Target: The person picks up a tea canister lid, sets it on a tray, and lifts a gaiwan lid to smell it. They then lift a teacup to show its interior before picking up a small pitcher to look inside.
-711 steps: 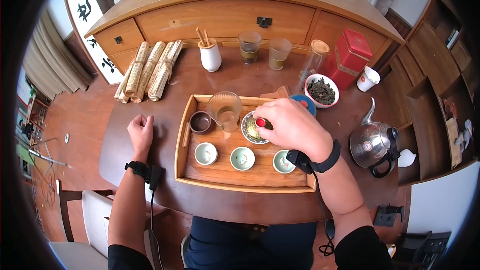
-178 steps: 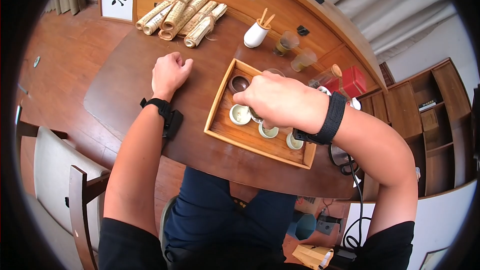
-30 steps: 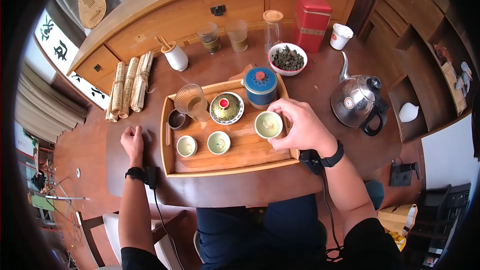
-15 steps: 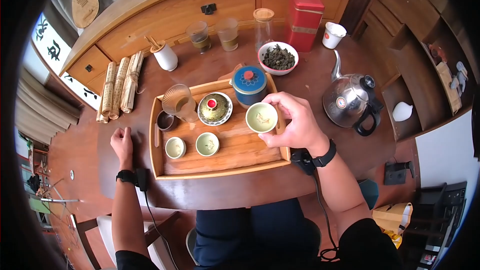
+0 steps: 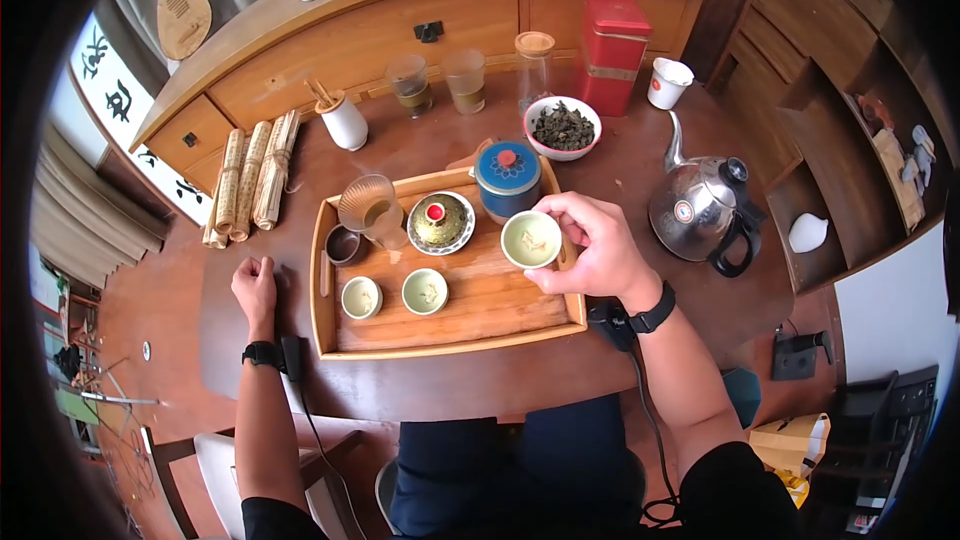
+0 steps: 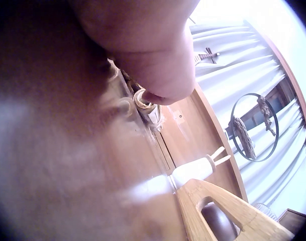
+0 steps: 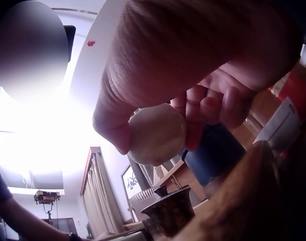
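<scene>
My right hand [image 5: 598, 248] pinches a pale green cup [image 5: 531, 240] between thumb and fingers, above the right part of the wooden tray [image 5: 455, 345]. Pale liquid with small bits shows inside it. In the right wrist view the cup [image 7: 157, 134] sits between thumb and fingertips. Two similar cups [image 5: 361, 297] [image 5: 425, 291] stand on the tray, near a lidded bowl [image 5: 441, 224] with a red knob, a ribbed glass pitcher [image 5: 371, 208] and a small dark cup [image 5: 344, 245]. My left hand [image 5: 255, 290] rests loosely curled on the table, left of the tray, holding nothing.
A blue lidded jar [image 5: 507, 180] stands behind the held cup, by a bowl of dark leaves [image 5: 562, 128]. The steel kettle [image 5: 700, 208] is at the right, rolled scrolls [image 5: 252, 175] at the left. Glasses, a white holder and a red tin line the back.
Since the earliest frame, my right hand has left the lidded bowl's red knob and lifted the rightmost cup off the tray. Over the last second it keeps its grip; the left hand stays down.
</scene>
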Tool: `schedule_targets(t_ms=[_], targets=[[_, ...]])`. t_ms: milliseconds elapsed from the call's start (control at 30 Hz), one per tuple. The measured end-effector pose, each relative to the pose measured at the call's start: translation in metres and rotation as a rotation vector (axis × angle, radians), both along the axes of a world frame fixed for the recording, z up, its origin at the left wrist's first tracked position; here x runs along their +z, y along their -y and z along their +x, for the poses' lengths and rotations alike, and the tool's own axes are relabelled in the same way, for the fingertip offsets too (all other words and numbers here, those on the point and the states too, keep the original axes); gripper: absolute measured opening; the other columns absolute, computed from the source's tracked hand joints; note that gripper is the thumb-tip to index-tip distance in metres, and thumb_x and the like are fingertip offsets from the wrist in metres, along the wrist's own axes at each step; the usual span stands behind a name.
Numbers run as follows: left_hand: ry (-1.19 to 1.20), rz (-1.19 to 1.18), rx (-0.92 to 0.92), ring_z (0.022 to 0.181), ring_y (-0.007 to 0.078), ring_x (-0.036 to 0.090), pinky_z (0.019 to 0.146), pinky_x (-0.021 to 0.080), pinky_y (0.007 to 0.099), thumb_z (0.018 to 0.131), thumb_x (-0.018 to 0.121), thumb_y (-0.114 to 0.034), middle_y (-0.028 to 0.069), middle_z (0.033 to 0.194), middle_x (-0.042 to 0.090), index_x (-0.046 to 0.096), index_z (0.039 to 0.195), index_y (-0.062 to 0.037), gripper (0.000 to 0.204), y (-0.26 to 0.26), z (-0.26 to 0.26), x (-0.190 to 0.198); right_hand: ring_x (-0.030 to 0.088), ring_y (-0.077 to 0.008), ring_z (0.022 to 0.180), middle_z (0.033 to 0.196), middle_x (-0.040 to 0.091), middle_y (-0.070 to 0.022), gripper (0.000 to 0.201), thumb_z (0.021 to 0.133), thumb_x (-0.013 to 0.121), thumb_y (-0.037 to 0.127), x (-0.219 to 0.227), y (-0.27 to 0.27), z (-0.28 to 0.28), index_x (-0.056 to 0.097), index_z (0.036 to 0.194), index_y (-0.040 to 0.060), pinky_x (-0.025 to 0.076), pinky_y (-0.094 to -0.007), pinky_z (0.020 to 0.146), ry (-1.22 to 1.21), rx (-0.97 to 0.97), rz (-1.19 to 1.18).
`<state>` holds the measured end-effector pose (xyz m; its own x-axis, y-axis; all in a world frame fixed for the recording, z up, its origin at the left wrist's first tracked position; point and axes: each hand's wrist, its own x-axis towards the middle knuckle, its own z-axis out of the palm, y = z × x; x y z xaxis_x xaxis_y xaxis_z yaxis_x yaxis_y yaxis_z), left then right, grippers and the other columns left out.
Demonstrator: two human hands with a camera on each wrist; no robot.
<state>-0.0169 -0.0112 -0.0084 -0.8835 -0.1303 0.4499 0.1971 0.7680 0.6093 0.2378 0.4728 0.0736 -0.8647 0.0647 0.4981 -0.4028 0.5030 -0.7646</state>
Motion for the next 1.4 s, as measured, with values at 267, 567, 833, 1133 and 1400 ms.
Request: schedule_targets(t_ms=[267,567,833,1133,1400], targets=[[-0.004,-0.093,0.030,0.055,0.0255,0.050,0.062,0.048,0.0416,0.084,0.069,-0.026,0.0164,0.057,0.051,0.051,0.067,0.0043,0.039,-0.009,0.005,0.005,0.057,-0.0114,0.071,0.088,0.065,-0.0044,0.054,0.065,0.092,0.019,0.003,0.000,0.003,0.065,0.109,0.0035,0.049,-0.0263,0.065,-0.020,-0.005,0.049],[0.022,-0.139,0.079,0.058,0.0328,0.058,0.066,0.051,0.0434,0.086,0.068,-0.026,0.0209,0.063,0.059,0.054,0.069,0.0048,0.038,-0.014,0.009,0.010,0.058,-0.0111,0.073,0.089,0.065,-0.0043,0.055,0.065,0.093,0.020,0.005,0.000,0.004,0.065,0.110,0.0032,0.050,-0.0263,0.066,-0.031,0.005,0.051],[0.084,-0.306,0.132,0.077,0.0449,0.066,0.077,0.053,0.0507,0.090,0.063,-0.037,0.0245,0.075,0.067,0.064,0.074,0.0021,0.041,-0.025,0.019,0.019,0.040,-0.0064,0.060,0.076,0.056,0.0025,0.053,0.061,0.093,0.020,-0.003,0.001,-0.002,0.068,0.106,0.0063,0.035,-0.0235,0.053,-0.138,-0.024,0.016],[0.110,-0.408,0.117,0.087,0.0464,0.067,0.081,0.053,0.0533,0.095,0.059,-0.036,0.0256,0.084,0.070,0.068,0.080,0.0005,0.041,-0.032,0.022,0.022,0.057,-0.0094,0.070,0.087,0.065,-0.0035,0.054,0.065,0.093,0.021,0.003,-0.001,0.003,0.065,0.109,0.0029,0.049,-0.0250,0.064,-0.040,-0.019,0.048],[0.124,-0.376,0.113,0.087,0.0482,0.066,0.079,0.051,0.0549,0.095,0.059,-0.037,0.0273,0.086,0.068,0.067,0.083,0.0011,0.041,-0.028,0.019,0.019,0.057,-0.0097,0.071,0.088,0.065,-0.0042,0.054,0.066,0.093,0.021,0.002,-0.001,0.003,0.065,0.109,0.0025,0.049,-0.0250,0.065,-0.032,-0.014,0.045]])
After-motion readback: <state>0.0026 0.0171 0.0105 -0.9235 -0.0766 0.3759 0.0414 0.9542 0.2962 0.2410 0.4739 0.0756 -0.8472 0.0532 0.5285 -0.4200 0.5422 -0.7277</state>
